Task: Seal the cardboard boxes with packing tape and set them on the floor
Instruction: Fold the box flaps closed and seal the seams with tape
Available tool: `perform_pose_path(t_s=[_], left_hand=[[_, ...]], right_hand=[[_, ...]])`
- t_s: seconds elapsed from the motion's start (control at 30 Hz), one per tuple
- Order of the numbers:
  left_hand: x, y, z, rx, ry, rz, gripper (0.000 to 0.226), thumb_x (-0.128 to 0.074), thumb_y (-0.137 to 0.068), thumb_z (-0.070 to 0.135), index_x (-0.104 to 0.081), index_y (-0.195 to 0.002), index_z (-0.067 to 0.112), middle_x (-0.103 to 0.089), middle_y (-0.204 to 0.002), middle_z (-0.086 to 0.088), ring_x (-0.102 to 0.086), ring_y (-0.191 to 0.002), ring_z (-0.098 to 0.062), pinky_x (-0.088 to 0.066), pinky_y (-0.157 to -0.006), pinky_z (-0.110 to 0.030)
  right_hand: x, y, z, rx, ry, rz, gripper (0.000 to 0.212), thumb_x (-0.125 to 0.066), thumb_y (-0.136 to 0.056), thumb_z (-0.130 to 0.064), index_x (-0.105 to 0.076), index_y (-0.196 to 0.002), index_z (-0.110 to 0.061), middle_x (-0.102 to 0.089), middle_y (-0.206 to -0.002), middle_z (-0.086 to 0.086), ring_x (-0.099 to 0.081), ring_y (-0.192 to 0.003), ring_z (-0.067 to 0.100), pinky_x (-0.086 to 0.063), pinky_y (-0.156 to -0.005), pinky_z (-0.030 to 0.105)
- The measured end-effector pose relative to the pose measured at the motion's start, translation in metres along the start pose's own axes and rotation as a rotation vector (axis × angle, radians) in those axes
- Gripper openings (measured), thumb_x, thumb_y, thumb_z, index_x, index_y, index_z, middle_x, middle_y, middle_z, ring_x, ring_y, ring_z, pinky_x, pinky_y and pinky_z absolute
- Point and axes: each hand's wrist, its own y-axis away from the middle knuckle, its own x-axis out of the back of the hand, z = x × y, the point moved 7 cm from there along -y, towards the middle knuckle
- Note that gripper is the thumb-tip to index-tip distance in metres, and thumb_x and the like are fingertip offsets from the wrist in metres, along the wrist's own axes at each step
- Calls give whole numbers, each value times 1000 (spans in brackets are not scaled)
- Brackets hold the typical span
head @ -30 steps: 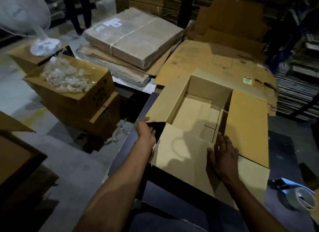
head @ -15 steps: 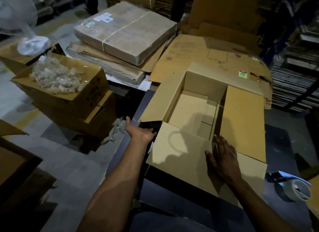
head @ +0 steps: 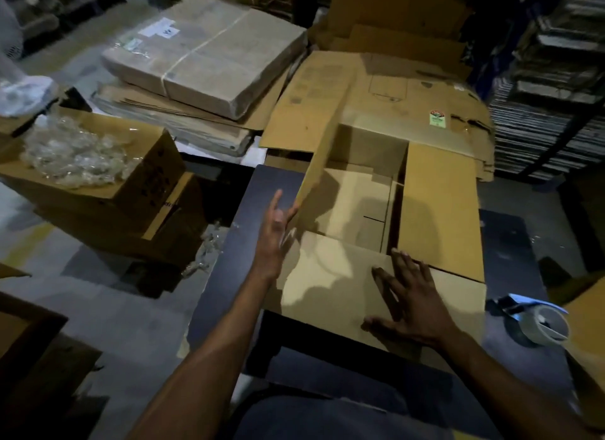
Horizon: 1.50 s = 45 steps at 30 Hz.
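An open cardboard box (head: 438,210) sits on a dark table (head: 501,240) in front of me. Its left flap (head: 327,151) stands nearly upright. My left hand (head: 276,230) has straight fingers and touches that flap's near lower edge. The near flap (head: 327,285) lies outward toward me, and my right hand (head: 409,305) rests flat on it with fingers spread. The right flap lies folded flat to the right. A tape dispenser (head: 537,321) with a roll of packing tape lies on the table at the right, apart from both hands.
To the left stand stacked boxes (head: 131,191), the top one holding clear plastic pieces (head: 75,151). A wrapped bundle (head: 209,56) lies on flat cardboard sheets behind. Flattened cartons (head: 393,89) lie beyond the box. Another carton (head: 29,335) is at the lower left on the floor.
My left hand left the box's left corner, swung out and pushed the left flap from lying outward to nearly upright. My right hand stayed flat on the near flap.
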Motion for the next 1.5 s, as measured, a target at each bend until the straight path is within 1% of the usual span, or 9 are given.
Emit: perform_pose_path(t_s=[0.23, 0.53, 0.73, 0.83, 0.93, 1.03, 1.3, 1.4, 1.5], left_hand=[[-55, 23, -20, -198, -1255, -490, 106, -23, -81, 95, -11, -165, 32, -20, -172, 4, -4, -160, -20, -8, -123, -61], [-58, -2, -11, -95, -1305, -559, 113, -6, -71, 105, -30, -160, 40, -40, -164, 5, -28, -153, -24, -18, -119, -61], [-79, -11, 61, 263, -1202, -820, 113, -18, -60, 109, -73, -123, 33, -66, -129, 0, -61, -117, -25, -44, -106, -45], [-87, -28, 95, 192, -1186, -915, 88, -48, -60, 105, -79, -88, 27, -74, -97, 6, -66, -93, -20, -49, -90, -37], [-84, -47, 110, 151, -1219, -902, 87, -67, -48, 100, -73, -77, 18, -63, -73, 2, -59, -77, -33, -42, -73, -34], [-79, -51, 120, 145, -1158, -890, 72, -71, -58, 92, -75, -72, 21, -57, -64, 5, -55, -65, -17, -42, -70, -31], [-76, -60, 120, -396, -1537, -352, 99, -36, -75, 99, -59, -143, 31, -74, -121, 7, -64, -117, -18, -45, -105, -41], [-90, -54, 80, -389, -1622, -270, 87, -29, -93, 79, -30, -162, 27, -37, -165, -8, -30, -152, -29, -19, -123, -54], [-119, -29, 25, -287, -1547, -288, 98, -18, -94, 83, 0, -167, 20, 9, -173, -16, 8, -160, -34, -2, -125, -61]], right_hand=[[-9, 20, -8, 63, 143, -96, 135, -40, -58, -107, -7, -164, -30, 14, -168, 20, 15, -154, 44, -1, -120, 69], [18, 21, -7, 5, -40, -472, 125, -76, -67, -71, 2, -161, -44, 25, -166, 9, 22, -152, 34, 2, -122, 62], [121, -8, 17, -101, -673, -599, 70, -87, -66, -53, -64, -132, -45, -61, -141, -15, -56, -131, 13, -42, -115, 46], [155, -24, 24, -100, -871, -575, 52, -83, -80, -36, -72, -128, -20, -72, -125, 2, -66, -121, 24, -46, -110, 54], [160, -37, 29, -160, -991, -584, 42, -77, -85, -22, -73, -124, -8, -73, -121, 16, -66, -117, 39, -50, -104, 55], [149, -45, 22, -164, -1039, -654, 40, -74, -88, -31, -74, -122, -9, -70, -125, 20, -50, -122, 63, -44, -101, 53], [149, -67, 43, -321, -826, -440, 21, -63, -95, -38, -77, -109, -31, -76, -114, -8, -68, -112, 14, -51, -104, 36], [148, -79, 69, -363, -399, -188, 37, -58, -94, -57, -70, -123, -37, -71, -117, -10, -65, -109, 12, -55, -95, 38], [124, -74, 101, -402, -70, -131, 69, -42, -89, -77, -52, -145, -38, -40, -160, 1, -33, -148, 27, -34, -114, 53]])
